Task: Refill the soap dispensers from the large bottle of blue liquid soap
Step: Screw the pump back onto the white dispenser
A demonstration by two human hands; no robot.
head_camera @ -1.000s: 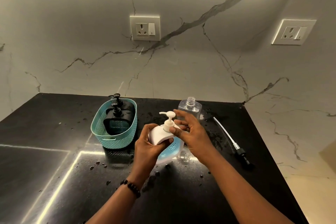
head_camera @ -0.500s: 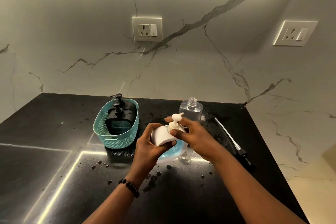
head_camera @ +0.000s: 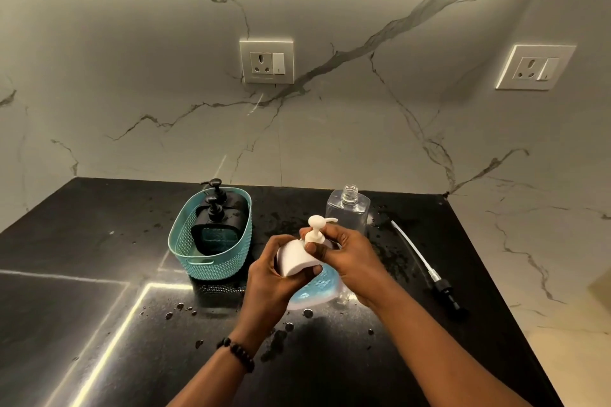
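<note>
Unscrewing the white pump (head_camera: 316, 229) with our right hand (head_camera: 347, 261) pinching its collar, we keep the blue soap bottle (head_camera: 302, 269) clasped steady in our left hand (head_camera: 272, 277) — upright, above the counter (head_camera: 99, 291) near its back edge.

A black polished desk (head_camera: 82, 291) fills a corner, its wet surface flecked with droplets and crossed by bright reflected light strips. Pale marble walls (head_camera: 132, 59) with dark veins rise behind and to the right, each carrying a white socket plate (head_camera: 266, 62), the other (head_camera: 535, 67) on the right wall.
</note>
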